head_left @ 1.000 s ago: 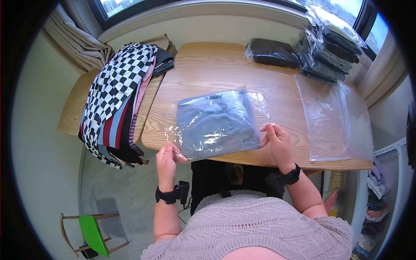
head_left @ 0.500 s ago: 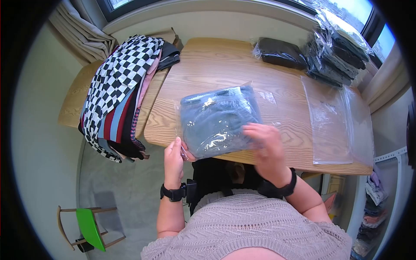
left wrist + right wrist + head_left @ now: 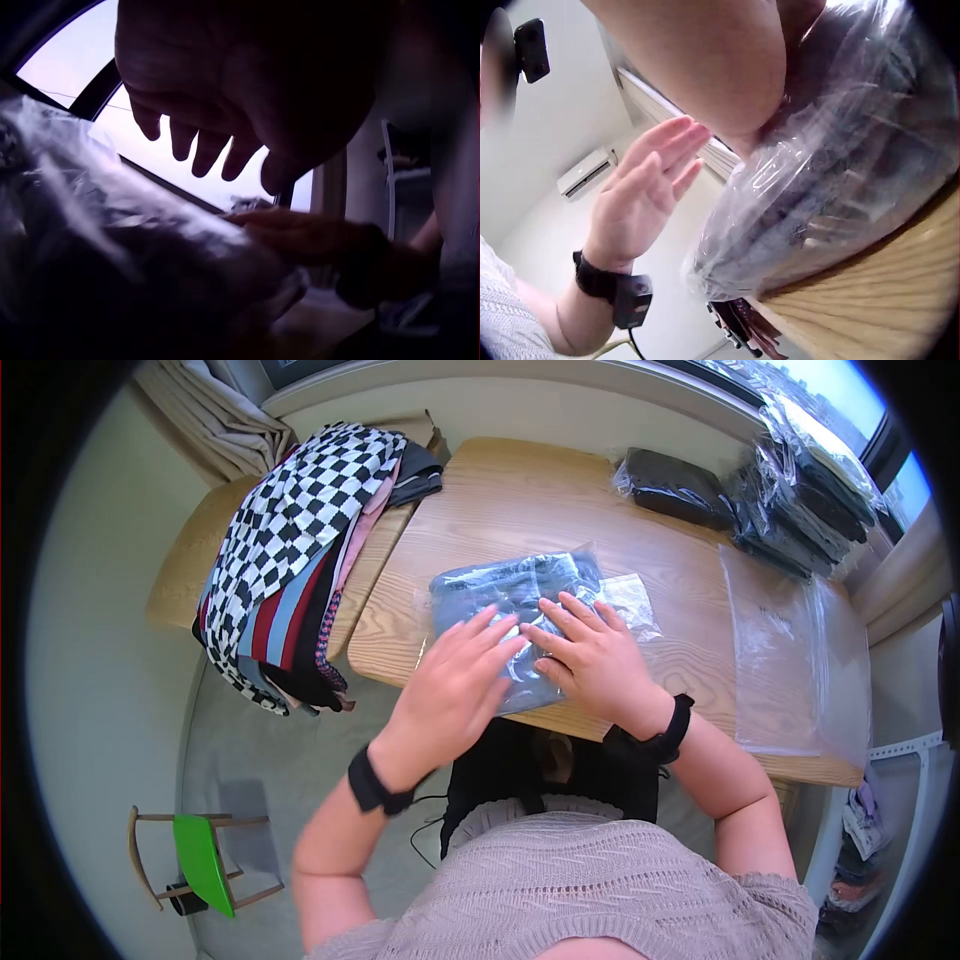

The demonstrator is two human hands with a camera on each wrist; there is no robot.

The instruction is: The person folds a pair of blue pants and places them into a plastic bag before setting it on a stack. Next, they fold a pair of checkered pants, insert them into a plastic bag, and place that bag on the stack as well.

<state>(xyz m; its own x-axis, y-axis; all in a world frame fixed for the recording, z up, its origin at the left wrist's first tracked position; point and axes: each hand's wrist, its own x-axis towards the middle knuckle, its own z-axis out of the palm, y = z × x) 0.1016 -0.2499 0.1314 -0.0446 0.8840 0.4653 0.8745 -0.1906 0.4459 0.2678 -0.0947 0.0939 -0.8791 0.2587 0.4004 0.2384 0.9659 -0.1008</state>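
Fingers are spread on the right hand (image 3: 605, 665), which touches the bagged garment (image 3: 462, 586), and parted on the left hand (image 3: 445, 695) above; the garment, on the table (image 3: 510, 485), seems light, soft, slippery, best held under both sides.

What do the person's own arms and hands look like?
The left hand and right hand wear no gloves. A black left strap and black right strap circle the wrists; the left one bears a small dark box with a black cable. The short sleeves are knitted, greyish beige.
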